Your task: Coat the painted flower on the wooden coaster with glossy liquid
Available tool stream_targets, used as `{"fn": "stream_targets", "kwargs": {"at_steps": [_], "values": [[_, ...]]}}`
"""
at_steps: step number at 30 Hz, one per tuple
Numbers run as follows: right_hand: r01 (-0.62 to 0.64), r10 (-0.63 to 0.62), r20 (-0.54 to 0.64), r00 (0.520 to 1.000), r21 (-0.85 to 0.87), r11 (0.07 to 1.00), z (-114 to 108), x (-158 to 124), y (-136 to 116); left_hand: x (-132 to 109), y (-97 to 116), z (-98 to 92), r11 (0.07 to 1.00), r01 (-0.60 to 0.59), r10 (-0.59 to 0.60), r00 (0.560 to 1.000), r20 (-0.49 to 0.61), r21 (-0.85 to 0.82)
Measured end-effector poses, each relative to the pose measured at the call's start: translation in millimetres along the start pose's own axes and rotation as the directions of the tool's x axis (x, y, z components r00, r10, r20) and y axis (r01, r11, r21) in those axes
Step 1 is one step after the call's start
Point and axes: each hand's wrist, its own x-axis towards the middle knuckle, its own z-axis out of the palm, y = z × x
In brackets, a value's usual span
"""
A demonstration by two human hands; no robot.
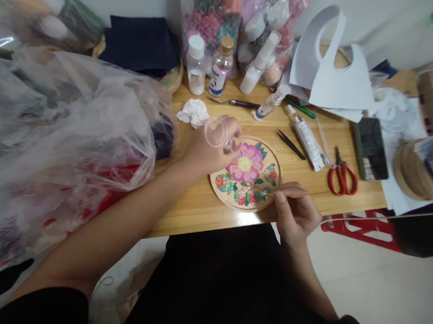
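A round wooden plaque [218,191] lies near the table's front edge, bearing a pink flower [245,163] with a yellow centre and several small red and green motifs outlined in gold. Above its upper left rim, my left hand [205,150] is closed around a small clear plastic cup [215,131], whose far side is partly hidden by the fingers. My right hand [297,211] pinches a thin gold-coloured wire or needle-like stick [268,193] at the plaque's lower right. The stick's tip points left over the motifs; whether it touches them is unclear.
Behind the plaque stand bottles [196,66], a crumpled tissue [194,112] and a dark-handled tool [242,103]. On the right lie tweezers [290,144], a tube [310,142], red-handled pliers [342,177] and a phone [371,149]. Plastic bags [90,115] crowd the left.
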Motion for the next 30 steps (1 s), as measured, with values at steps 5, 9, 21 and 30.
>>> {"fn": "stream_targets", "kwargs": {"at_steps": [5,9,21,30], "values": [[-0.002,0.002,0.014,1.000,-0.022,1.000,0.4,0.9,-1.2,-0.3,0.8,-0.3,1.000,0.022,-0.022,1.000,0.016,0.000],[0.000,0.001,0.025,1.000,-0.027,1.000,0.5,0.7,-1.8,-0.3,1.1,-0.4,1.000,0.024,-0.024,1.000,0.021,0.009],[-0.003,0.004,0.036,0.999,-0.005,1.000,0.6,0.1,-1.0,1.3,2.8,-2.4,1.000,0.017,-0.017,0.999,0.039,0.008],[-0.022,0.021,0.041,0.999,0.003,1.000,1.2,0.6,-2.2,0.6,0.9,0.0,1.000,-0.001,0.001,1.000,0.013,-0.005]]}}
